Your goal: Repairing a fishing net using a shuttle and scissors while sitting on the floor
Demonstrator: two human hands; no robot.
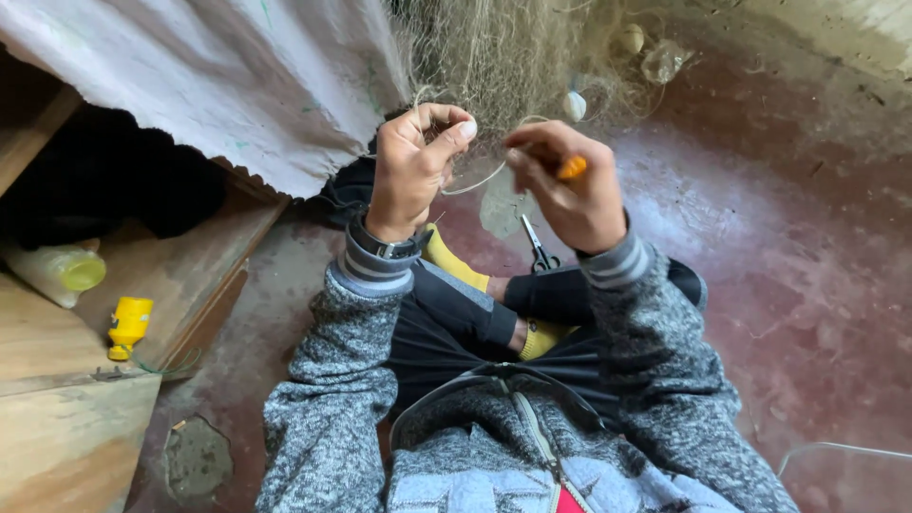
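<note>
Left hand (410,171) raised at frame centre, wrist bent, thumb and forefinger pinching thin cord (484,179) of fishing net (503,57). Right hand (566,185) beside it, clenched on orange tool (572,168). One pair of scissors (540,249) on floor below hands. Two white floats (574,105) in net, upper centre. Two yellow plastic bottles (129,326) on wooden shelf (57,342), lower left. Worn reddish concrete floor (788,247); pale sheet (237,76) hanging upper left.

Worn reddish floor (807,285), wooden shelves (57,427)

I see a worn reddish concrete floor (779,247) carrying small scissors (540,249) and a heaped fishing net (513,52) with pale floats (574,104).
</note>
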